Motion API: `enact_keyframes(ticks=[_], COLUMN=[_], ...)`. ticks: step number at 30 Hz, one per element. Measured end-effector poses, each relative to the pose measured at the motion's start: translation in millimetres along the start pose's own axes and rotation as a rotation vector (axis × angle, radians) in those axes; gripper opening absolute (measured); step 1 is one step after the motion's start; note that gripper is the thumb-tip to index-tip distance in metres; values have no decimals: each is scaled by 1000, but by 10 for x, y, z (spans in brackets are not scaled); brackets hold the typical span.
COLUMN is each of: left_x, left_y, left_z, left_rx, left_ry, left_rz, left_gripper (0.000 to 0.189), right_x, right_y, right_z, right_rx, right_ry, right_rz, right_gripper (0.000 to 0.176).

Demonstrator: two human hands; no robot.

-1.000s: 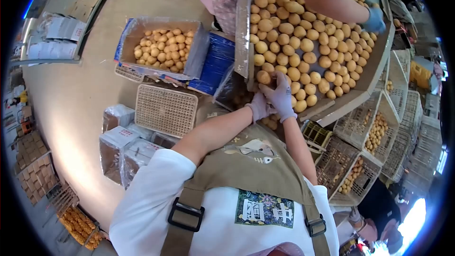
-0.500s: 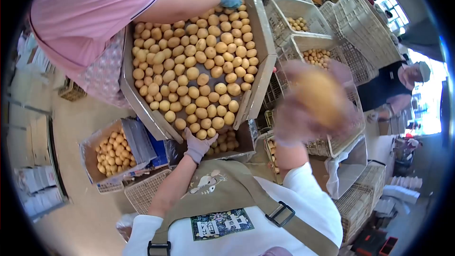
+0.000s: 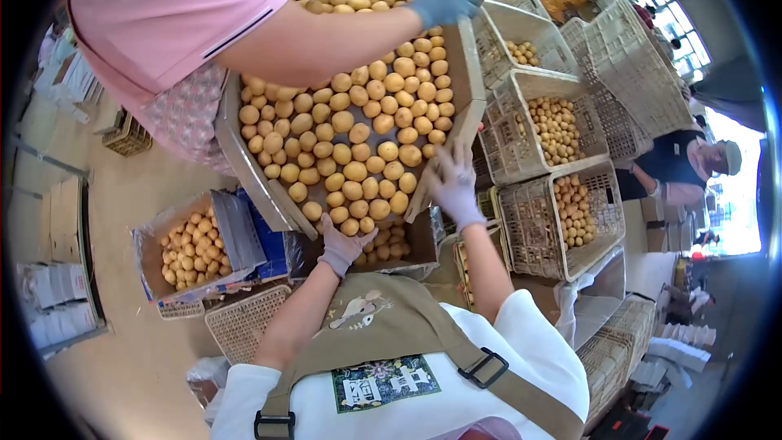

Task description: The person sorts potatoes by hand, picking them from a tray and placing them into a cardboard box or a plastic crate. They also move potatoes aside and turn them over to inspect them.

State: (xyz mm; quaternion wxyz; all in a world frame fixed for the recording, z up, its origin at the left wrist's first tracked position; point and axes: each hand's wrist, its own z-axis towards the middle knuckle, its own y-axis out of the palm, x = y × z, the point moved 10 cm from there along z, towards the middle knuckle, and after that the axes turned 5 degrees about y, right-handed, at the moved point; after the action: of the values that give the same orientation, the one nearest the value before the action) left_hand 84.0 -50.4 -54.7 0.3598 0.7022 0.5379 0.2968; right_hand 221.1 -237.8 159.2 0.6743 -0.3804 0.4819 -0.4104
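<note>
At the low end of the sloped tray [image 3: 467, 81], both gloved hands meet the pile of yellow fruits [image 3: 358, 138]. The tray's long axis runs from the far top of the view down toward the person, and its open mouth sits just above a dark box [image 3: 428, 238] that already has a few of the same fruits in it.

The left hand [image 3: 340, 246] is the nearer one. It reaches up from below with its fingers spread, the tips touching the lowest fruits [image 3: 350, 226] right at the mouth. It looks open rather than closed round any one fruit, though the glove and the angle make that hard to judge. The right hand [image 3: 453, 187] lies to the right of the mouth, fingers stretched flat against the tray's side wall, holding nothing.

So the lowest fruits lie straight ahead of the left fingertips and up-slope, with the box directly underneath.

A co-worker in a pink top leans across the upper part of the tray, one blue-gloved hand [image 3: 444, 2] on its far right corner. Wire baskets [image 3: 529, 236] with fruit stand to the right, and a lined cardboard box [image 3: 235, 232] of fruit sits to the left.
</note>
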Motion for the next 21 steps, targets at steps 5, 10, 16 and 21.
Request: enact_keyframes(ticks=[5, 10, 16, 21], left_x=[25, 12, 35, 48], left_y=[-18, 29, 50, 38], left_z=[23, -70, -143, -153], left_rx=[-33, 140, 146, 191], left_ry=[72, 19, 67, 24], left_rz=[29, -79, -63, -131], left_gripper=[74, 74, 71, 66], right_x=[-199, -230, -259, -266], right_y=[257, 173, 167, 82], right_z=[-282, -272, -308, -286], right_rx=[143, 126, 189, 197], right_ry=[-61, -45, -79, -62], right_rz=[-153, -119, -112, -61], right_gripper=[41, 40, 36, 33])
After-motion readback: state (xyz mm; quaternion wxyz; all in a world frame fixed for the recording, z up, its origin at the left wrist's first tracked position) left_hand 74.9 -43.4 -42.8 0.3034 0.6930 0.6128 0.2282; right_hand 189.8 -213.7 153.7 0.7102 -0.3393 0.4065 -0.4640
